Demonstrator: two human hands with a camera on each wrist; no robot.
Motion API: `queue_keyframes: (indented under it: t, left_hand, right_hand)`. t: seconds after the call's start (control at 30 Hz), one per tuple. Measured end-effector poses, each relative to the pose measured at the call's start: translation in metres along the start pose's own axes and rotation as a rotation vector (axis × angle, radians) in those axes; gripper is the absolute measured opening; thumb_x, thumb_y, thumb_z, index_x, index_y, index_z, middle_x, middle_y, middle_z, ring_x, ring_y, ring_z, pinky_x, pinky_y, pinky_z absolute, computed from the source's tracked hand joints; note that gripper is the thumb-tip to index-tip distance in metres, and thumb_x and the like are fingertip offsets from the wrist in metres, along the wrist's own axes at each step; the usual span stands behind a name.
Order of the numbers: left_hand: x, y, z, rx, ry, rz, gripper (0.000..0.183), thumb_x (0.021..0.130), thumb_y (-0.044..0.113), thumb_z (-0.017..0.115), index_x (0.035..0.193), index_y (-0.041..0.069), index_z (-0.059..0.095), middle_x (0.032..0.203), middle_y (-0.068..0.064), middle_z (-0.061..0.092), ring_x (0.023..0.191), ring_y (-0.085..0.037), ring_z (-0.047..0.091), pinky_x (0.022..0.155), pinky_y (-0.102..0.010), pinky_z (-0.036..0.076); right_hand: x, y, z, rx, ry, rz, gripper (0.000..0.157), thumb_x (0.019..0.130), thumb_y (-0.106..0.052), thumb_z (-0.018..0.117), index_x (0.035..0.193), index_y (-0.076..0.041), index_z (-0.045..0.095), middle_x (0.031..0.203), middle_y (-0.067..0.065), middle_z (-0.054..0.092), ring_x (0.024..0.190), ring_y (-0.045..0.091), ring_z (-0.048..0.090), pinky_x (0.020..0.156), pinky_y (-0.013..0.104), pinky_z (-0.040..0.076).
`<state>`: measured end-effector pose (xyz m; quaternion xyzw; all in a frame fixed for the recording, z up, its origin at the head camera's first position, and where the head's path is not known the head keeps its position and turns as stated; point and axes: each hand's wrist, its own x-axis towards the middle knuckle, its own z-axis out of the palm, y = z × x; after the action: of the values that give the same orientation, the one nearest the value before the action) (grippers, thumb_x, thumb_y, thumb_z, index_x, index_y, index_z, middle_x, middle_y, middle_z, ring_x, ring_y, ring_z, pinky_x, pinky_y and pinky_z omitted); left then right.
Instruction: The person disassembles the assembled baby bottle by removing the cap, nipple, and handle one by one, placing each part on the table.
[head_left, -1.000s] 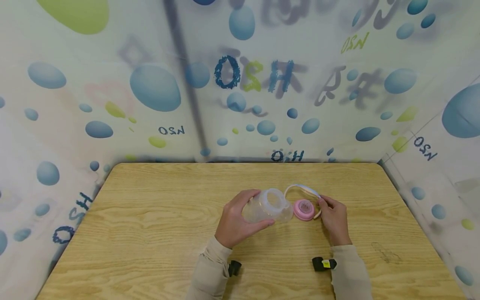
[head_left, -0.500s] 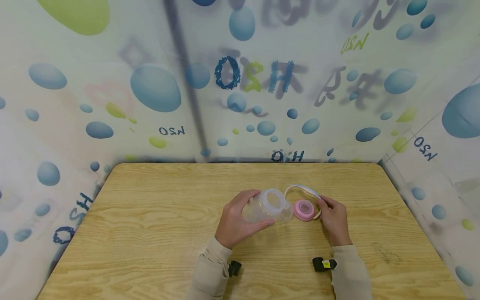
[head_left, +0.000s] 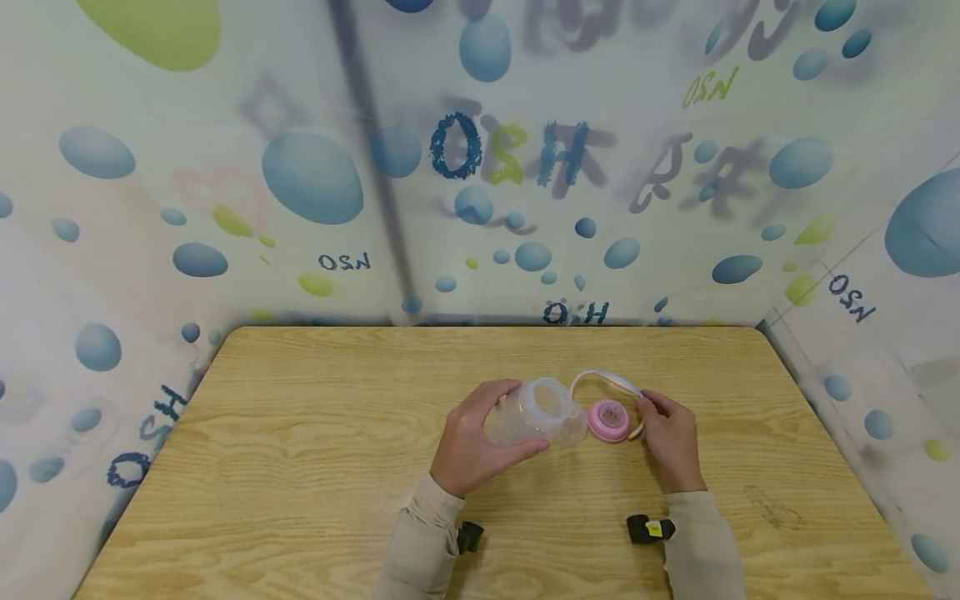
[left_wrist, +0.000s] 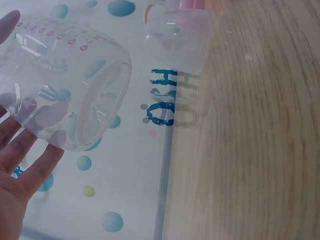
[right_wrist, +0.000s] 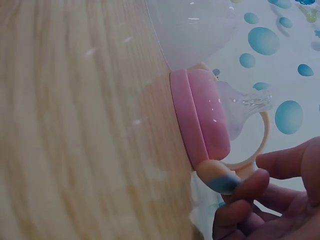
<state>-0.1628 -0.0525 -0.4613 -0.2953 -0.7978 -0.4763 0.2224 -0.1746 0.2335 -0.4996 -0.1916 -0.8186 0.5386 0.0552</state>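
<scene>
My left hand (head_left: 471,446) grips a clear baby bottle (head_left: 516,417), tilted with its open mouth facing up and right. Red measuring marks run along the bottle (left_wrist: 62,36) in the left wrist view. Beside it a translucent dome-shaped cap (head_left: 574,427) stands on the table. To the right of that sits a pink collar (head_left: 608,429) with a clear teat (right_wrist: 240,102) pointing up. My right hand (head_left: 671,440) pinches a curved peach-and-blue bottle handle (head_left: 617,382), which arches behind the collar. Part of the handle is hidden by the collar and fingers.
The wood-grain table (head_left: 300,467) reaches back to a patterned wall sheet (head_left: 420,217) with blue drops and lettering. Black wrist cameras sit at the left wrist (head_left: 469,537) and the right wrist (head_left: 647,529). Faint scribbles mark the table at right.
</scene>
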Motion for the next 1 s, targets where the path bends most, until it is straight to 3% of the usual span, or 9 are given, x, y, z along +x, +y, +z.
queue_keyframes:
  t: [0.13, 0.3, 0.43, 0.7, 0.87, 1.0]
  left_hand:
    - [0.000, 0.000, 0.000, -0.001, 0.001, 0.002, 0.071, 0.066, 0.033, 0.094, 0.125, 0.008, 0.063, 0.118, -0.006, 0.067, 0.103, -0.020, 0.065, 0.081, -0.042, 0.057]
    - [0.000, 0.000, 0.000, -0.009, 0.001, 0.001, 0.071, 0.065, 0.032, 0.095, 0.125, 0.008, 0.063, 0.118, -0.006, 0.067, 0.103, -0.020, 0.065, 0.081, -0.042, 0.057]
    - [0.000, 0.000, 0.001, -0.010, 0.002, 0.003, 0.071, 0.066, 0.032, 0.095, 0.124, 0.008, 0.063, 0.117, -0.006, 0.067, 0.102, -0.020, 0.065, 0.081, -0.042, 0.057]
    - [-0.001, -0.001, 0.001, -0.021, 0.000, 0.000, 0.071, 0.067, 0.031, 0.094, 0.126, 0.008, 0.062, 0.118, -0.007, 0.067, 0.100, -0.019, 0.065, 0.079, -0.039, 0.057]
    - [-0.001, -0.001, 0.001, -0.034, -0.002, -0.011, 0.072, 0.068, 0.029, 0.093, 0.128, 0.006, 0.061, 0.121, -0.008, 0.066, 0.103, -0.020, 0.065, 0.082, -0.037, 0.057]
    - [0.000, 0.000, 0.002, -0.063, -0.003, -0.018, 0.072, 0.069, 0.027, 0.093, 0.129, 0.004, 0.060, 0.122, -0.009, 0.066, 0.107, -0.021, 0.065, 0.086, -0.036, 0.056]
  right_hand:
    - [-0.001, -0.001, -0.002, -0.028, 0.003, 0.008, 0.042, 0.104, -0.022, 0.049, 0.136, 0.005, 0.056, 0.126, 0.023, 0.059, 0.099, 0.019, 0.051, 0.063, 0.014, 0.044]
    - [-0.002, -0.005, -0.005, -0.061, 0.030, 0.009, 0.045, 0.103, -0.026, 0.050, 0.138, 0.003, 0.055, 0.124, 0.023, 0.060, 0.101, 0.022, 0.052, 0.066, 0.014, 0.042]
    - [-0.004, -0.010, -0.007, -0.068, 0.055, -0.001, 0.048, 0.102, -0.028, 0.053, 0.142, -0.001, 0.052, 0.124, 0.022, 0.060, 0.091, 0.016, 0.057, 0.064, 0.016, 0.045]
    - [-0.015, -0.028, -0.009, 0.030, 0.019, -0.147, 0.053, 0.102, -0.030, 0.057, 0.150, -0.011, 0.044, 0.124, 0.015, 0.058, 0.070, 0.013, 0.060, 0.058, 0.022, 0.049]
    - [-0.027, -0.045, -0.011, 0.093, -0.023, -0.269, 0.051, 0.103, -0.026, 0.056, 0.150, -0.012, 0.044, 0.125, 0.015, 0.058, 0.079, 0.006, 0.064, 0.063, 0.020, 0.051]
    - [-0.034, -0.055, -0.010, 0.153, -0.048, -0.375, 0.046, 0.103, -0.017, 0.055, 0.147, -0.008, 0.047, 0.125, 0.016, 0.059, 0.092, 0.004, 0.065, 0.077, 0.013, 0.050]
